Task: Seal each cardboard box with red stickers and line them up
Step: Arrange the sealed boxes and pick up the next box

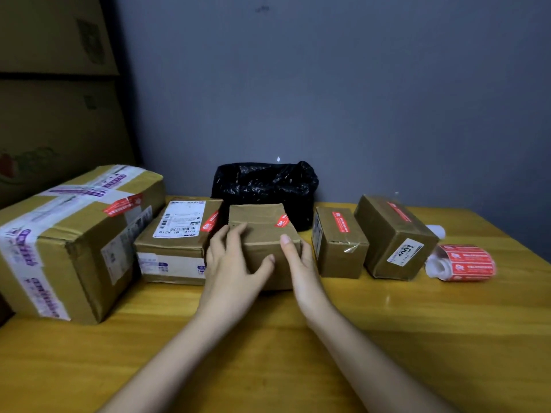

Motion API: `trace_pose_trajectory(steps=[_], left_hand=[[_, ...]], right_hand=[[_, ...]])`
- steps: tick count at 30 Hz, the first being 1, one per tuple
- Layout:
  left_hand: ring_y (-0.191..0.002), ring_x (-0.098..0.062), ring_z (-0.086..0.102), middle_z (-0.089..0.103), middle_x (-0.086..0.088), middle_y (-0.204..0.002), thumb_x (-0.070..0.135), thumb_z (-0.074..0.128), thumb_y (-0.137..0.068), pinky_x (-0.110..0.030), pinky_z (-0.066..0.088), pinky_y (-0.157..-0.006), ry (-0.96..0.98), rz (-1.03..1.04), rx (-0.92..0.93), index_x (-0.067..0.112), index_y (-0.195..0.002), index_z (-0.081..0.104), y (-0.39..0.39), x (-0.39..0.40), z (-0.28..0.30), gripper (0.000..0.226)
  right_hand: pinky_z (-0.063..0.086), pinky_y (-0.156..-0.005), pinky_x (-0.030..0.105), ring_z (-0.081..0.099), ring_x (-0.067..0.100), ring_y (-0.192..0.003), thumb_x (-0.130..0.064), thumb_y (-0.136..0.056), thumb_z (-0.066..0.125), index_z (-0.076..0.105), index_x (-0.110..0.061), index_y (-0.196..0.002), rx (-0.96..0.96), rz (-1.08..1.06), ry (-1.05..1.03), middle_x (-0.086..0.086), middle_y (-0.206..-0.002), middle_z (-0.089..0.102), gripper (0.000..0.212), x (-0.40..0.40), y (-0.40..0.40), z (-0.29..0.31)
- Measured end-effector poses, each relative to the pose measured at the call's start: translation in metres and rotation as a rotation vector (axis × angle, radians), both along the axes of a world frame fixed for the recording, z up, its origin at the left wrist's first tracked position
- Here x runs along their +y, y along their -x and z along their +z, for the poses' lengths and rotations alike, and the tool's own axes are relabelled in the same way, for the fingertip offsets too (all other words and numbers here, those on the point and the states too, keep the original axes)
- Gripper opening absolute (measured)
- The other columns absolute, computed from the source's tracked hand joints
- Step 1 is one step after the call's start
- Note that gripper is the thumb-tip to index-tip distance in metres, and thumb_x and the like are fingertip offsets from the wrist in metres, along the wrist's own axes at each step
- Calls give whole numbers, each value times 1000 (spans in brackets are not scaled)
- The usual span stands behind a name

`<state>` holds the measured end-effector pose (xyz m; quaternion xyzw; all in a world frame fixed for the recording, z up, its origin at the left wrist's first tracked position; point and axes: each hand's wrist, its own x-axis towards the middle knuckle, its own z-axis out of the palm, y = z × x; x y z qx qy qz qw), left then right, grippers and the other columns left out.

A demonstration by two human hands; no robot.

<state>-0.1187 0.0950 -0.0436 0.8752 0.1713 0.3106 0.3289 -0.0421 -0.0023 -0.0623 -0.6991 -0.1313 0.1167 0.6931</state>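
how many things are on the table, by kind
cardboard boxes: 5
sticker roll: 1
black bag: 1
total: 7

bag behind boxes on table

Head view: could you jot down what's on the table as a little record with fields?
boxes: five in a row on the table, each with a red sticker
middle box: left hand and right hand rest against it, fingers straight
sticker roll: at the right end, lying on its side
black bag: behind the middle box, by the wall
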Motion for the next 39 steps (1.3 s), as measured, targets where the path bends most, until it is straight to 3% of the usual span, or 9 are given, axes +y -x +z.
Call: trace_pose_trajectory(steps=[7, 10, 17, 20, 25, 28, 34, 37, 39], left_hand=[[-135, 0, 18, 16, -2, -151, 66, 50, -52, -21, 17, -106, 293, -29, -177, 26, -144, 25, 0, -15, 0, 104], [-129, 11, 11, 6, 1, -153, 70, 49, -48, -21, 11, -105, 316, 32, -239, 25, -146, 21, 1, -20, 5, 111], [-140, -4, 8, 3, 5, -153, 73, 58, -42, -20, 10, -104, 412, 78, -313, 30, -139, 27, 12, -22, 15, 111], [-142, -9, 7, 2, 6, -153, 74, 59, -39, -21, 11, -104, 444, 80, -308, 31, -138, 28, 16, -21, 19, 112], [-143, -18, 12, 8, 5, -152, 75, 58, -36, -26, 14, -110, 554, 108, -307, 32, -137, 30, 17, -18, 25, 113], [-140, -19, 19, 14, 6, -149, 76, 59, -39, -41, 21, -116, 605, 100, -310, 34, -137, 30, 18, -16, 26, 110], [-118, -11, 38, 29, 2, -138, 71, 62, -47, -32, 33, -104, 702, 50, -323, 37, -117, 36, 21, -5, 35, 83], [-117, -18, 49, 42, 2, -133, 76, 64, -44, -45, 39, -104, 822, -9, -273, 41, -111, 42, 18, 8, 41, 79], [-112, -20, 53, 51, 0, -127, 73, 63, -45, -42, 44, -98, 869, -71, -224, 38, -110, 46, 17, 14, 46, 75]], right_hand=[[21, -108, 26, 26, 13, -140, -58, -94, 37, 26, -27, -149, -76, 25, -1, -4, -154, 28, 64, -7, 11, 11], [16, -116, 32, 19, 14, -143, -68, -84, 31, 23, -31, -150, -142, 27, 96, -7, -156, 24, 76, -7, 19, 14], [15, -109, 20, 21, -2, -131, -68, -78, 23, 34, -40, -143, -410, -54, 142, -22, -138, 26, 71, -12, 38, 18], [14, -105, 20, 18, -10, -125, -66, -78, 16, 34, -46, -141, -561, -86, 222, -22, -146, 22, 69, -13, 44, 22], [13, -102, 21, 14, -2, -137, -60, -86, 19, 34, -46, -142, -771, -111, 307, -19, -153, 15, 59, -17, 52, 31], [12, -100, 19, 12, -1, -138, -56, -87, 21, 37, -47, -142, -836, -125, 332, -18, -153, 15, 57, -18, 54, 37], [13, -104, 20, 15, 1, -137, -55, -89, 27, 40, -48, -139, -882, -93, 303, -20, -151, 18, 51, -23, 49, 45], [13, -109, 19, 22, 3, -137, -53, -92, 34, 37, -35, -143, -921, -149, 212, -13, -150, 26, 55, -29, 40, 46], [16, -113, 24, 25, 3, -137, -51, -92, 38, 36, -28, -143, -896, -223, 128, -10, -148, 31, 57, -36, 29, 46]])
